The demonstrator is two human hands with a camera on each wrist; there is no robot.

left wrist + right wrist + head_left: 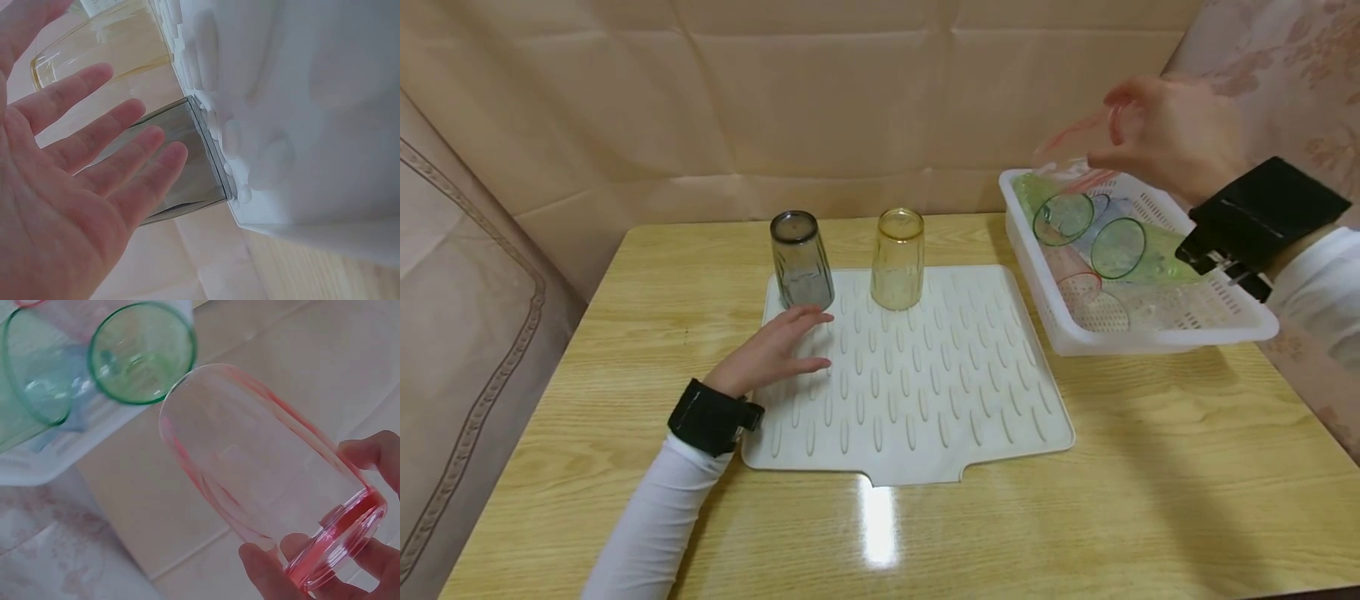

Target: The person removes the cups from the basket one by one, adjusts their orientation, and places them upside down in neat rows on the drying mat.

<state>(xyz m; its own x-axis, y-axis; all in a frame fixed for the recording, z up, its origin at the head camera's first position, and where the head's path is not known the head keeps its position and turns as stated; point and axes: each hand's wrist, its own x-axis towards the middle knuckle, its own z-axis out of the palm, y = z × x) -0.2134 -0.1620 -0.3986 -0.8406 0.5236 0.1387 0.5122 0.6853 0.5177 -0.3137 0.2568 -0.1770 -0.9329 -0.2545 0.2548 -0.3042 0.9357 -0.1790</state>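
My right hand [1180, 137] grips a clear, pink-tinted drinking glass [262, 462] around its thick base, raised over the back of the basket. The glass lies tilted, its mouth pointing away from the palm in the right wrist view. My left hand [775, 350], fingers spread and holding nothing, hovers over the left part of a white ribbed drying mat [917, 458]. Just beyond its fingertips, a grey glass [802, 271] stands mouth down on the mat. A yellow glass [898, 267], also upside down, stands to the right of it.
A white plastic basket [1157, 342] at the right of the wooden table [1000, 533] contains several tinted glasses lying on their sides, among them a green glass [1161, 254] and a pink one [1075, 271]. A beige cloth [850, 108] hangs behind the table.
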